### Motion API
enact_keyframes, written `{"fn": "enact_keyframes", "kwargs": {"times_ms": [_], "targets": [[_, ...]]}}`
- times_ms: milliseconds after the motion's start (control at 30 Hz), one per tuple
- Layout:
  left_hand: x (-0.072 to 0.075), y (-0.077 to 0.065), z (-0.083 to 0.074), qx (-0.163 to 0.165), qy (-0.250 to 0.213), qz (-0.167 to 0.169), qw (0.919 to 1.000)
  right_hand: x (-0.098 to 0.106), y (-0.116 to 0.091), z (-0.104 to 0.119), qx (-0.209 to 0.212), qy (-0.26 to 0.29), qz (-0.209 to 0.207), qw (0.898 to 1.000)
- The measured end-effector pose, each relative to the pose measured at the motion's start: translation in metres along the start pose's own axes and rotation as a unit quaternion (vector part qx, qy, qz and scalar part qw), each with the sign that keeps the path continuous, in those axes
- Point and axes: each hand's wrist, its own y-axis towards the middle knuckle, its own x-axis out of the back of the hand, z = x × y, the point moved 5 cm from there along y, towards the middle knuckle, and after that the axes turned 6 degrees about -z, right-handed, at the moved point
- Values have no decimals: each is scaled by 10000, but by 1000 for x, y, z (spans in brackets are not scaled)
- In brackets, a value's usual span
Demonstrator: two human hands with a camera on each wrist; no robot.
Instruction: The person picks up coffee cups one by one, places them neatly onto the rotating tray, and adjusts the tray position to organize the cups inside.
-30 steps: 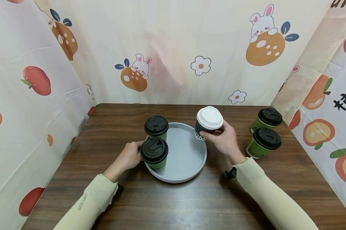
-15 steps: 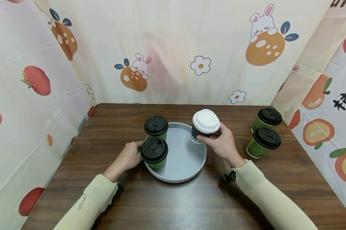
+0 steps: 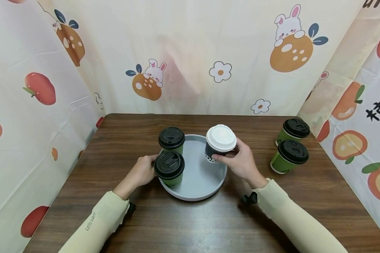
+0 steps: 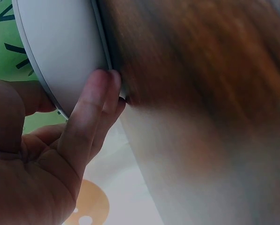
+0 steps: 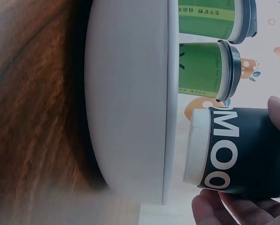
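A round grey plate lies on the table. On its left part stand two green paper coffee cups with black lids, a front cup and a rear cup. My left hand pinches the plate's left rim; in the left wrist view its fingers press the outer wall, with the thumb over the edge. Over the plate's right part, my right hand grips a black coffee cup with a white lid. The right wrist view shows that cup's base just above the rim.
Two more green cups with black lids, one nearer and one farther, stand on the table at right. A printed fabric curtain encloses the table at the back and both sides.
My right hand has carried the white-lidded cup leftward and lower, from the plate's right edge to over the plate. The left hand and the green cups have stayed put.
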Motion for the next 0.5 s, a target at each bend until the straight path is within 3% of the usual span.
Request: {"fn": "enact_keyframes", "kwargs": {"times_ms": [500], "targets": [[-1, 0, 0, 36, -29, 29, 10000, -10, -10, 6, 54, -15, 404, 9992]]}}
